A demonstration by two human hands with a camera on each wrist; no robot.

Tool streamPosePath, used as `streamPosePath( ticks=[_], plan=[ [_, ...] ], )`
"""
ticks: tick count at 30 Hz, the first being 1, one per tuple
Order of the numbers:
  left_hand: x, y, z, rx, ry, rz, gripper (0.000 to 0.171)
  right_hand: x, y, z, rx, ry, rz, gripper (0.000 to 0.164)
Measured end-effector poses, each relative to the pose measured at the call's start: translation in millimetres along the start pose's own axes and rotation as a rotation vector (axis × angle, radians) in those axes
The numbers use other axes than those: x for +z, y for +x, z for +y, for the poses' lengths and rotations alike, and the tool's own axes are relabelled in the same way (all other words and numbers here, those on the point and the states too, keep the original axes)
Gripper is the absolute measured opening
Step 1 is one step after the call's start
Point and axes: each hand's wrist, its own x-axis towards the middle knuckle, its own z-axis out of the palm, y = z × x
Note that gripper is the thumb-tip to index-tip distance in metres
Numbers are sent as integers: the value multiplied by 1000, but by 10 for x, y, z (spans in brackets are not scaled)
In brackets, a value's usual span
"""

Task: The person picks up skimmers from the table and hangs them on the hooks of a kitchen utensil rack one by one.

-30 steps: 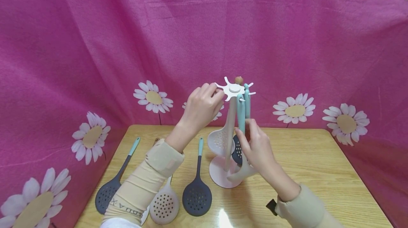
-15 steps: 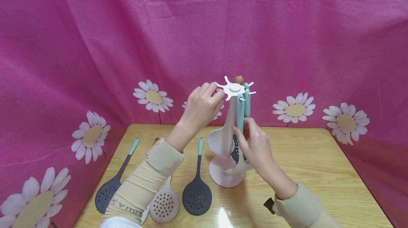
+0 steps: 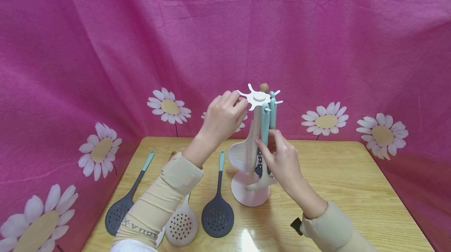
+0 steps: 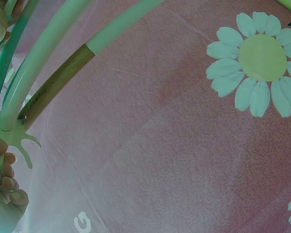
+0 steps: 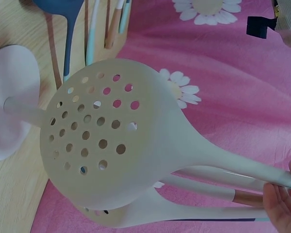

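A white utensil rack [image 3: 256, 98] with curved hooks around its top stands on a round base [image 3: 243, 196]. My left hand [image 3: 225, 115] pinches one of these hooks between thumb and fingers. On the near right side hangs a pale skimmer [image 5: 111, 131], its teal handle [image 3: 265, 120] looped at the top over a hook. Low on that handle, my right hand [image 3: 283, 162] grips with thumb and fingertips. Behind it hang another teal-handled utensil [image 3: 273, 115], a pale perforated ladle [image 3: 241, 156] and a dark perforated head, partly hidden.
On the wooden table [image 3: 338, 181], left of the rack, lie a dark skimmer [image 3: 217, 216], a pale skimmer [image 3: 181, 226] and another dark skimmer [image 3: 118, 214]. My left forearm covers part of this group. A pink daisy-patterned cloth [image 3: 197, 40] hangs behind and at the sides.
My right hand has shifted slightly left, and the lower end of the hanging pale skimmer has swung left with it over the base. My left hand has kept its place on the rack.
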Motion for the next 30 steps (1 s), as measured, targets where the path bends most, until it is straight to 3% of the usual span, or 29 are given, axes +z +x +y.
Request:
streamPosePath(
  ticks=[4,8,20,25,30],
  plan=[
    [-4,-1,3,-2,-1,-5,9,-17,0,20,-26,-25,-14,29],
    [-6,-4,6,-1,3,-11,8,-74,8,54,-108,-78,-47,29],
    [-3,-2,9,-6,7,-8,7,-549,305,-5,-474,-295,-120,13],
    [-11,0,8,-9,-2,-34,7,-710,524,-65,-608,-326,-52,13],
    [-16,2,7,-12,-10,-46,7,-745,730,-47,-682,-394,46,22]
  ],
)
